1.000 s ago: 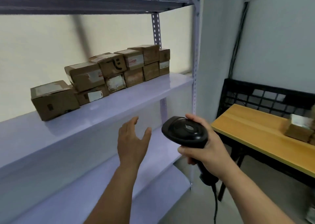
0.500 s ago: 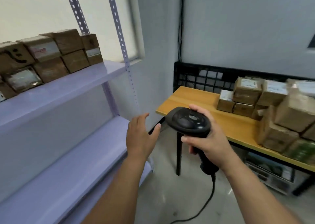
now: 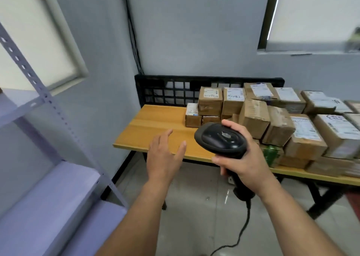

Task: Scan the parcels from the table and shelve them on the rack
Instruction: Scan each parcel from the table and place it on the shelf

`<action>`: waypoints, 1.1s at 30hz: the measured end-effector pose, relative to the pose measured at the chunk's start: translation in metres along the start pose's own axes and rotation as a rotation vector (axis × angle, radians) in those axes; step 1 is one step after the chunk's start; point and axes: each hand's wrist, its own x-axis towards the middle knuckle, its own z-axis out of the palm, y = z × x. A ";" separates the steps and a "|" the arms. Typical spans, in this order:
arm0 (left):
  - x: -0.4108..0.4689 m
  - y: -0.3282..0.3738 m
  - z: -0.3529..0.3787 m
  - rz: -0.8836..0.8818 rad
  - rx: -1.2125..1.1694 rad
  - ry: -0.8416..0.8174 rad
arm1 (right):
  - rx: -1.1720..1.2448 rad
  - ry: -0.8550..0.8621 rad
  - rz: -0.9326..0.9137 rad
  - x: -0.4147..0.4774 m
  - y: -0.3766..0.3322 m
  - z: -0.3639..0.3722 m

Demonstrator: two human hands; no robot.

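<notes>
A person stands between the rack (image 3: 51,107) and the table (image 3: 150,131). The right hand (image 3: 248,165) holds a black scanner (image 3: 221,138). Its fingers are curled tight round the handle, and one fingertip shows over the far side of the scanner's round head. A black cable (image 3: 244,228) hangs from the bottom of the handle and runs down toward the shiny floor (image 3: 204,197).

The left hand (image 3: 164,156) holds nothing. Its fingers are straight and a bit spread, with the thumb out to the side. It hovers in the air in front of the near edge of the table, just beside the scanner but not touching it.

The parcels (image 3: 255,119) are on the table, piled on its right part, some on top of others. They are brown boxes, and many have white labels. A small box with a white top (image 3: 192,114) sits at the left end of the pile. A green packet (image 3: 271,154) lies at the near edge, just right of the right hand.

A black grid panel (image 3: 169,90) stands at the far side of the table, against the gray wall. The rack is on the left. It is pale purple, and its post has a row of holes.
</notes>
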 end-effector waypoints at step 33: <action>0.130 0.142 0.221 0.164 0.279 -0.493 | -0.091 0.479 0.154 0.064 0.050 -0.181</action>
